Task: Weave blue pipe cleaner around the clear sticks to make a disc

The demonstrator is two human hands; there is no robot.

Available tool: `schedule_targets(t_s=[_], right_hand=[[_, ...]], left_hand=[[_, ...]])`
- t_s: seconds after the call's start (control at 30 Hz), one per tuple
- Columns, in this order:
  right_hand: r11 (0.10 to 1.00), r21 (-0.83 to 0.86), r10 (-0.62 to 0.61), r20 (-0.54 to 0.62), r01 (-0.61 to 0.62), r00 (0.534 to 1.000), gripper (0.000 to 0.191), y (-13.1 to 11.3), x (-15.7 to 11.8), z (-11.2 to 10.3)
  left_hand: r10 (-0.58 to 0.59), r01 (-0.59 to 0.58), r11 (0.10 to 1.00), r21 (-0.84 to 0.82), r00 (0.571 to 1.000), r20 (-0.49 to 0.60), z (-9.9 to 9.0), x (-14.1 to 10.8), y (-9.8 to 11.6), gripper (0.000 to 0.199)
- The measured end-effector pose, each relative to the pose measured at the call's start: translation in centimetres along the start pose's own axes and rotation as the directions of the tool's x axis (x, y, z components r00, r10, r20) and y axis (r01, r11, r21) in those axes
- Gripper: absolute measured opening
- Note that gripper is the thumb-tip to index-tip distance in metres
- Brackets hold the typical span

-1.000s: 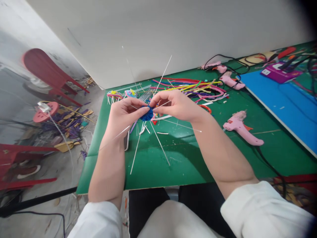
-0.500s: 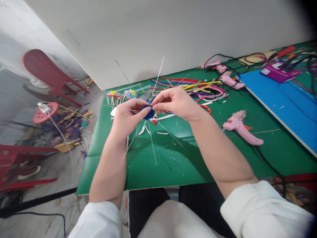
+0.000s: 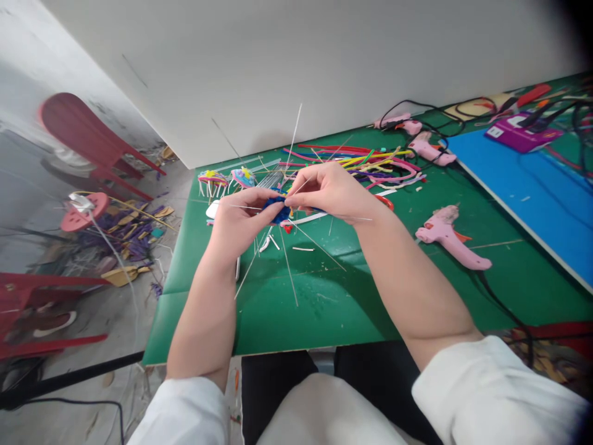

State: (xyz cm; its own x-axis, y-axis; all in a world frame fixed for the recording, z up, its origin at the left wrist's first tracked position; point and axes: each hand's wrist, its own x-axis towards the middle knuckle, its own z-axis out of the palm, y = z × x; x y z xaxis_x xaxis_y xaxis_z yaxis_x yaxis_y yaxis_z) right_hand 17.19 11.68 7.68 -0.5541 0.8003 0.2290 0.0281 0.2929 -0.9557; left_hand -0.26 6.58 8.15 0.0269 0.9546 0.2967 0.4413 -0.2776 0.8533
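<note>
My left hand (image 3: 241,216) grips the blue disc (image 3: 280,214), thin rods (image 3: 319,247) radiating, above the green surface (image 3: 315,321). My right hand (image 3: 331,191) is at its rim; can't tell if gripping.

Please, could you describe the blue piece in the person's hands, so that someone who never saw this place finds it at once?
Start from the green table and look above it, where the left hand and right hand meet. There, pinched between their fingertips, is a small blue piece. Thin, straight, pale rods spread from it in many directions, unlike the bunched colourful strands behind it.
</note>
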Motion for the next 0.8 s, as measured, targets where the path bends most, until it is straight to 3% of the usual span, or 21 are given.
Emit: schedule_targets(t_s=[0.17,0.33,0.43,0.5,0.67,0.8], right_hand=[[0.985,-0.168,0.034,0.036,-0.028,0.999,0.019,-0.1,-0.3,-0.7],[0.904,-0.426,0.086,0.124,-0.025,0.989,0.016,-1.0,-1.1,-2.2],[0.831,-0.556,0.082,0.101,-0.013,0.991,0.016,-1.7,-1.6,-2.5],[0.717,-0.697,0.041,0.044,0.001,0.998,0.015,-2.3,-1.9,-2.0],[0.308,-0.951,-0.130,-0.053,-0.010,0.990,0.021,-3.3,-2.5,0.4],[0.187,-0.982,-0.226,-0.008,0.036,0.974,0.020,-3.3,-2.5,1.5]], left_hand=[[-0.004,0.005,1.000,0.018,0.999,-0.037,0.0,0.0,0.1,0.012],[0.007,-0.005,0.999,0.041,0.998,-0.055,0.1,-0.1,-0.1,0.009],[0.020,-0.017,0.999,0.050,0.998,-0.058,0.2,0.0,-0.6,0.010],[0.017,-0.015,0.999,0.044,0.999,-0.051,0.2,0.1,-0.9,0.011],[0.015,-0.009,0.997,0.073,0.995,-0.094,0.3,0.3,-1.1,0.012],[0.031,-0.014,0.995,0.097,0.984,-0.173,0.2,0.4,-1.3,0.011]])
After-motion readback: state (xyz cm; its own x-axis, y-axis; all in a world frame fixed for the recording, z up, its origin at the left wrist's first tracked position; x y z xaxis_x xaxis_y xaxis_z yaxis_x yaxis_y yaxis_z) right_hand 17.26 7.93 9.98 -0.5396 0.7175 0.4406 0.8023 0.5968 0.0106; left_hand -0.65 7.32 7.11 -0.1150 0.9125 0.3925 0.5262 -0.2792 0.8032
